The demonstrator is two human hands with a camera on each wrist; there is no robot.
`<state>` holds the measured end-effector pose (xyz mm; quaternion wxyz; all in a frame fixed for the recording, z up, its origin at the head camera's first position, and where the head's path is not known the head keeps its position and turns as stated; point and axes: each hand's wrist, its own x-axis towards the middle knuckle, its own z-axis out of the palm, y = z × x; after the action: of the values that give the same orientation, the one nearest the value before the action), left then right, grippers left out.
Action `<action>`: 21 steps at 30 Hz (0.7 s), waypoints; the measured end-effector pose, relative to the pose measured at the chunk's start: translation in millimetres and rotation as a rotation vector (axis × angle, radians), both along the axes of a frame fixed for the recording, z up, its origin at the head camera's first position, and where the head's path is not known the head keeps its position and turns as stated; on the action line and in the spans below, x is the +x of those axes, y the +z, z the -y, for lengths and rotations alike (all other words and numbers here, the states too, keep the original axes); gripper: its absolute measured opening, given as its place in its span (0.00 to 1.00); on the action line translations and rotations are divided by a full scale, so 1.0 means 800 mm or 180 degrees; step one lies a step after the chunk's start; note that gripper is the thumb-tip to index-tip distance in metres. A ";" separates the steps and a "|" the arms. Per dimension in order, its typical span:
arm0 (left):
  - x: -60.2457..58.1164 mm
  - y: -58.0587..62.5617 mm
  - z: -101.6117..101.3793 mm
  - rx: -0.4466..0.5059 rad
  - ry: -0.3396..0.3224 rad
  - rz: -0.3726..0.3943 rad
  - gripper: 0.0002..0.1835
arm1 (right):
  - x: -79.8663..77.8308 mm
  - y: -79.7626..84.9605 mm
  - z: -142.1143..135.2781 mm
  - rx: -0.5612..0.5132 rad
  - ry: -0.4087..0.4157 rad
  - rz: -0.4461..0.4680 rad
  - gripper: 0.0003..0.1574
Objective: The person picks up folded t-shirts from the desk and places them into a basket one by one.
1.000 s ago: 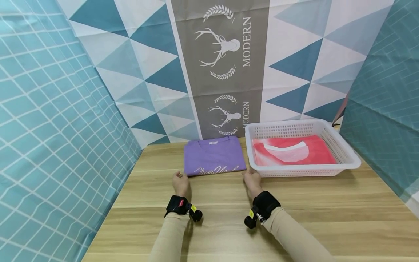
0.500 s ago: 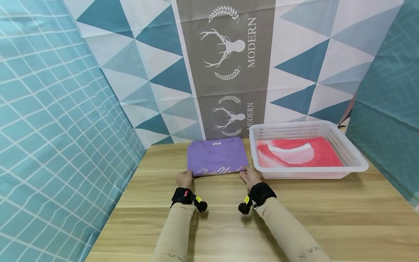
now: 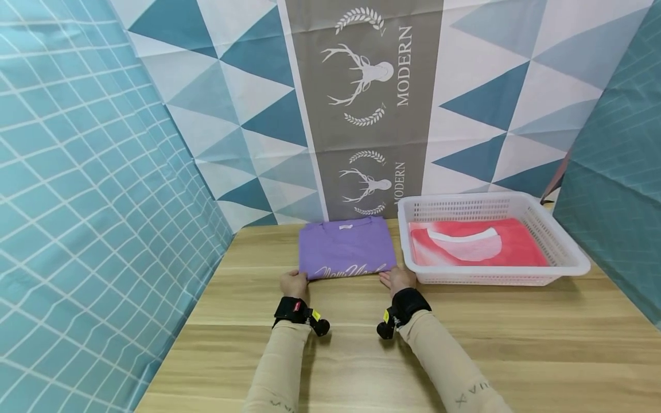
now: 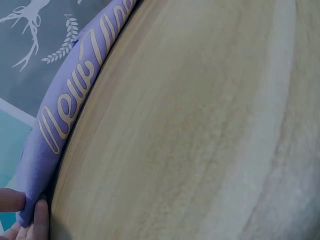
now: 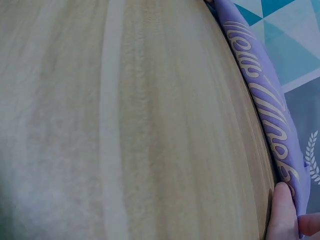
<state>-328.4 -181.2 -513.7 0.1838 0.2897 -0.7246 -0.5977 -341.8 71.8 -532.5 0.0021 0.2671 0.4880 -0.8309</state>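
A folded purple T-shirt [image 3: 347,246] with cream script lettering lies on the table against the back wall. At its near left corner, my left hand [image 3: 294,284] pinches the cloth. The left wrist view shows the thumb [image 4: 11,200] on one side of the fold and fingers [image 4: 40,222] on the other. My right hand [image 3: 400,280] holds the near right corner beside the basket. In the right wrist view a finger [image 5: 283,212] lies along the shirt's lower edge, with the thumb [image 5: 310,225] against its upper side.
A white plastic basket [image 3: 501,269] stands right of the T-shirt, close to my right hand. Inside it lies a folded red and white garment [image 3: 521,244]. The wooden table [image 3: 351,367] meets patterned cloth walls [image 3: 377,126] at the back and sides.
Both hands have moved in to the T-shirt's near corners and taken hold of them. The head view has shifted slightly, so the scene sits further right.
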 end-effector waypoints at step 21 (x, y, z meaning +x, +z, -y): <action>0.029 -0.003 0.025 0.0246 -0.0681 0.0234 0.18 | 0.090 0.066 -0.016 0.0171 0.0516 0.0163 0.27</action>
<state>-305.0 -201.4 -516.3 0.0810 0.2394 -0.7341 -0.6302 -269.5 84.3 -479.9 0.0747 0.2479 0.5300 -0.8075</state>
